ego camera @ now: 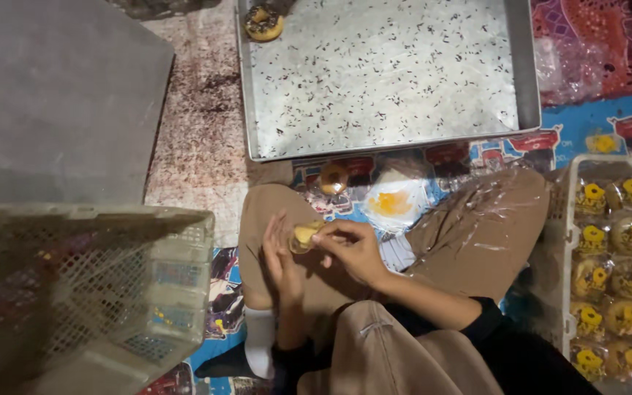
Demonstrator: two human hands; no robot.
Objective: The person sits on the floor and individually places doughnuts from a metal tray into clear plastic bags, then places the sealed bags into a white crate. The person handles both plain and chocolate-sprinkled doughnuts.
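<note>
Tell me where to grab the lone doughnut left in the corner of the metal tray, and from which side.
Take the doughnut by its outer sides, below the dark sprinkled topping, probably coming from above and from the tray's open middle. It lies flat, close to the far left corner of the metal tray, so the raised rim crowds its left and far sides.

dull metal tray [524, 66] (crumb-speckled), glossy clear plastic wrap [396, 201], pale plastic mesh crate [184, 241], matt tan cloth trousers [477, 234]
</note>
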